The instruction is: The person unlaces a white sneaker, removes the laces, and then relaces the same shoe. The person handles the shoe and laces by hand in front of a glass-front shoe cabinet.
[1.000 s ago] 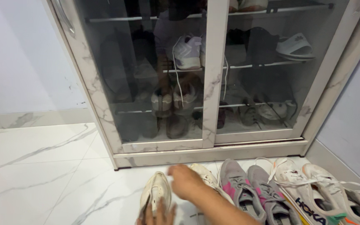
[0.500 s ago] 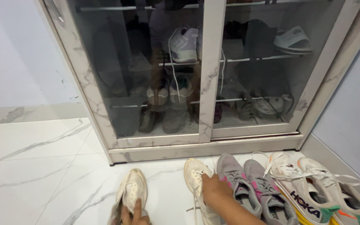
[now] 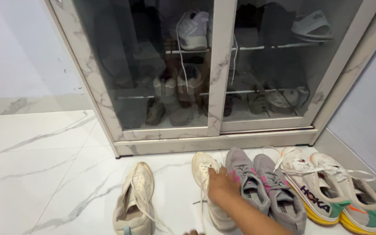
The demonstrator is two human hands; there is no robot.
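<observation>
Right hand lies palm-down on the laced top of a cream worn sneaker, fingers spread over it and reaching onto the neighbouring shoe; a closed grip is not visible, cannot tell if it grasps. That sneaker stands on the white marble-veined tile floor, toe toward the cabinet, just in front of the cabinet plinth. Its matching cream sneaker lies apart to the left, tilted, laces trailing loose over the tiles, nothing touching it. Left hand: only fingertips show at the bottom edge between the two cream shoes, state cannot be told.

Right of the held sneaker, touching it: pair of grey knit trainers with pink accents, side by side. Further right: pair of white running shoes with yellow, orange and green soles, laces loose, tight against the grey wall in the corner.

Behind the row: white marble-pattern shoe cabinet with dark glass sliding doors, doors shut, shelves inside full of shoes and a white slide sandal.

Right side is crowded, shoes packed shoulder to shoulder up to the wall. Open floor lies left of the lone cream sneaker, wide and bare to the left wall's skirting.
</observation>
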